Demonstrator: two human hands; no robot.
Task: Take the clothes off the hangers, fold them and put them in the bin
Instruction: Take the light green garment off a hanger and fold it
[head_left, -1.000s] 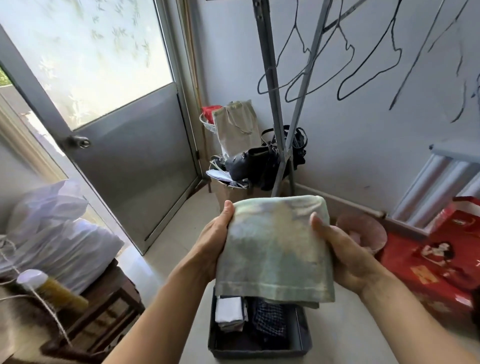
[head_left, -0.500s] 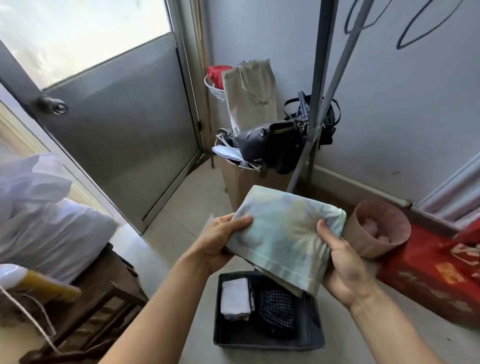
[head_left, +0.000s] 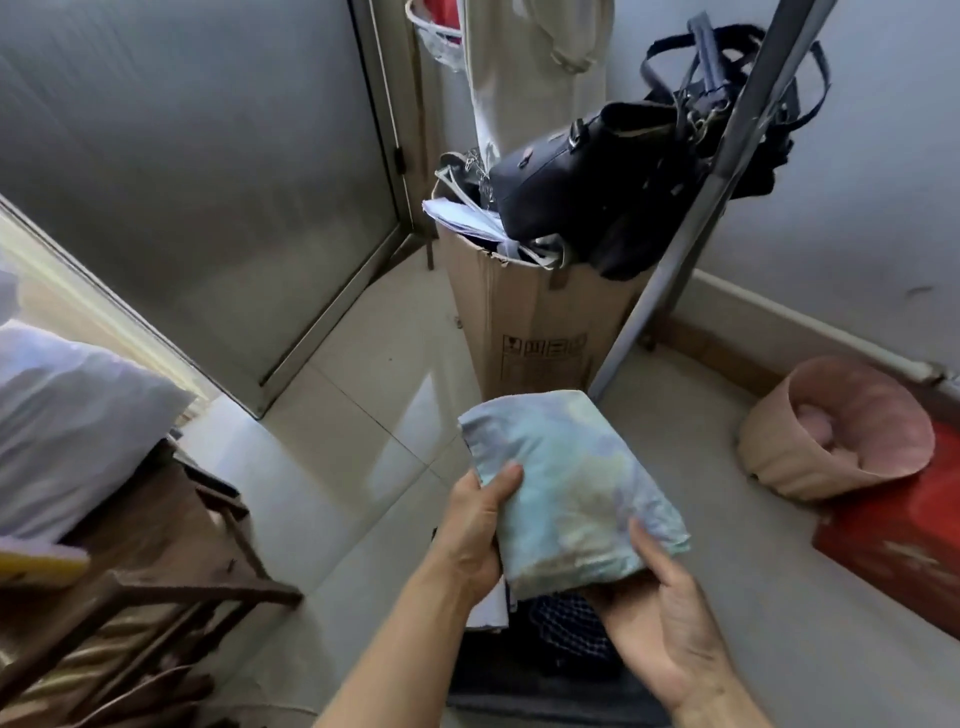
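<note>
While the folded pastel garment (head_left: 566, 488) hangs just above the dark bin (head_left: 545, 696), the head view shows the left hand (head_left: 475, 535) pinching its left edge, thumb on top, and the right hand (head_left: 660, 629) clasping its near corner, fingers beneath. Its long axis slants up and away from the bin, which lies straight below both grips.

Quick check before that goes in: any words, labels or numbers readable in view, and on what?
No text can be read.
Cardboard box: a printed row of symbols with a framed block beneath, too blurred to read.
Red box: worn pale marks, illegible.
Folded cloth: no lettering visible.
</note>
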